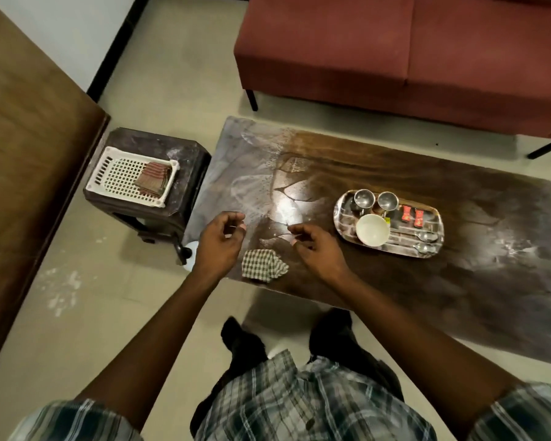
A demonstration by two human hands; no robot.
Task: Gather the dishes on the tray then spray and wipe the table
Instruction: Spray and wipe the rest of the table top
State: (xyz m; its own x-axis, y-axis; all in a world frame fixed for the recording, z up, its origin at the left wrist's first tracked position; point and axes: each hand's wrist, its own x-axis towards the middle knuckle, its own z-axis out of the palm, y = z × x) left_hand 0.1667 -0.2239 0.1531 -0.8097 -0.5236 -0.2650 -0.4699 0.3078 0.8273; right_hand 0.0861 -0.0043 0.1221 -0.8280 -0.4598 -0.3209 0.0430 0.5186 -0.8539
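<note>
A steel tray (344, 219) sits on the right-centre of a dark wooden coffee table (427, 297), loaded with the gathered dishes: two steel cups (363, 198) side by side along its far edge, a white bowl (372, 230) at its near left, two red packets (406, 214) beside the cups and two spoons (427, 237) lying along its near right edge. A checked cloth (263, 265) lies crumpled on the near edge of the table, left of the tray and well apart from it. The person's left hand (223, 237) hovers above the table's left end, its fingers loosely curled and grasping nothing. The right hand (312, 246) hangs just beyond the cloth, fingers likewise loosely curled around nothing. The cloth lies between the two wrists, touched by neither hand. Pale wet streaks and droplets cover the table's left portion. A white rounded object (189, 254), mostly hidden behind the left wrist, stands on the tiled floor (77, 313) by the table's corner; what it is cannot be made out. To the left, a dark stool (191, 160) bears a white perforated basket (109, 154) holding folded striped cloths (151, 179). A red sofa (395, 58) stands beyond the table. The person wears a plaid shirt (299, 402).
</note>
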